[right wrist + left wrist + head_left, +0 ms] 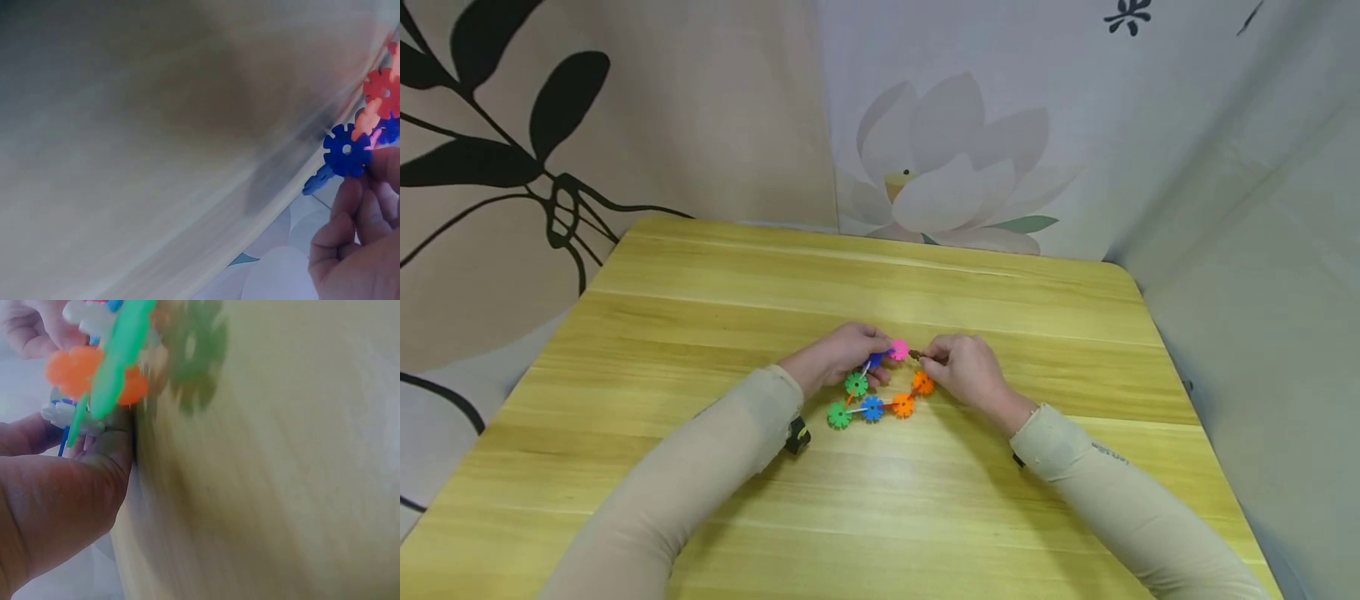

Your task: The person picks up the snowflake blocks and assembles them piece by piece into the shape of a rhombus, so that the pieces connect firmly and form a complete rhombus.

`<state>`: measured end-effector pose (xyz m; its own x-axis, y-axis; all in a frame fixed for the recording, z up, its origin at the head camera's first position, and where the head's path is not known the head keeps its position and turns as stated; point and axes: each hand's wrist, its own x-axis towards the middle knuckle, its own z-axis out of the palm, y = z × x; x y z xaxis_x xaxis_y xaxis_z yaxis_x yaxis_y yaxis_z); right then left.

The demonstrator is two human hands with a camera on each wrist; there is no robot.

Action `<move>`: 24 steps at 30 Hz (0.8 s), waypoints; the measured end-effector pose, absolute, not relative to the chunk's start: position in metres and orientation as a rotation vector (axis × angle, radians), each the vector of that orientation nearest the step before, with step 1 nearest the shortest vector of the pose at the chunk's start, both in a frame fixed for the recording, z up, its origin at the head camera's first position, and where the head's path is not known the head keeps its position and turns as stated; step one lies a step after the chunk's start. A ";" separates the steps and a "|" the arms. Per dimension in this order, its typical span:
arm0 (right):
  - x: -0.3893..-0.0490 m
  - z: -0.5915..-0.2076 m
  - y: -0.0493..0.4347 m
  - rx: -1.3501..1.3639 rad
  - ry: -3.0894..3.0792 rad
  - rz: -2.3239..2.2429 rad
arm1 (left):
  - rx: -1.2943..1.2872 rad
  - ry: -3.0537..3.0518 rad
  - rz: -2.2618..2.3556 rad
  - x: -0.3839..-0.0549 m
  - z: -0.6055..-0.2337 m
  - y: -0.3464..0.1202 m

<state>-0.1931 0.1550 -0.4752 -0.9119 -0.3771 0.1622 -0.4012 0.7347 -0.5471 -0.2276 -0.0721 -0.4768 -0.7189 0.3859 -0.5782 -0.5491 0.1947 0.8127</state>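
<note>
Notched plastic snowflake discs are linked in a loop-shaped chain [872,408] low over the table. Green [839,415], blue and orange [903,406] discs form its near side. My left hand [850,352] grips the far left part, thumb at a dark blue disc [874,360] next to a pink disc [898,350]. My right hand [966,367] pinches a brown disc [915,355], seen edge-on beside the pink one; its fingertips hide part of it. In the right wrist view, those fingers are at a blue-looking disc [347,150]. Large and blurred in the left wrist view is a green disc [122,359].
The wooden table [880,517] reaches a curtain-like wall [722,108] with leaf and flower prints at its far edge. A pale fabric wall [1262,275] stands along the right side. A black wrist device [797,436] sits by the left cuff.
</note>
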 end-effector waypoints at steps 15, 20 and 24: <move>-0.217 -0.463 0.189 0.280 -2.880 1.405 | -0.123 1.689 1.649 -0.230 -0.483 -0.071; -0.227 -0.465 0.196 0.403 -2.941 1.239 | -0.091 1.701 1.632 -0.231 -0.483 -0.074; -0.230 -0.474 0.196 0.538 -2.936 1.074 | -0.044 1.723 1.604 -0.230 -0.482 -0.071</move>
<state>-0.2303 0.1964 -0.4737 -0.9420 -0.3242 0.0866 -0.3035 0.7133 -0.6317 -0.2297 -0.0705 -0.4821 -0.7052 0.4594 -0.5401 -0.5060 0.2076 0.8372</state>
